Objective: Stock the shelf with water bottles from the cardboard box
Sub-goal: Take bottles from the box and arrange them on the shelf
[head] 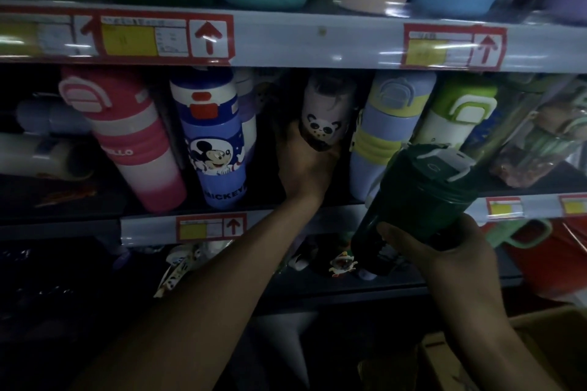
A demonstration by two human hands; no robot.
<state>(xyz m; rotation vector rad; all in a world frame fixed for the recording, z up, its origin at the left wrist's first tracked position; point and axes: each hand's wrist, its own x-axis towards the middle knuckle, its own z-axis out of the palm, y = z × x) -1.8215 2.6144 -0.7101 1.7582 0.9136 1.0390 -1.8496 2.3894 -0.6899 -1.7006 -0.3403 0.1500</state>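
My left hand (305, 165) reaches into the middle shelf (152, 225) and grips the base of a pale pink panda bottle (327, 111), which stands between a blue Mickey bottle (216, 143) and a lilac and yellow bottle (384, 130). In front of the shelf edge, my right hand (444, 251) holds a dark green bottle (416, 197) with a white lid clasp, tilted to the right. A corner of the cardboard box (521, 355) shows at the bottom right.
A pink bottle (133, 136) and a white and green bottle (451, 117) also stand on the middle shelf. The upper shelf (317, 38) carries teal, peach and blue containers. Price tags with red arrows line the shelf edges. Small items lie on the lower shelf.
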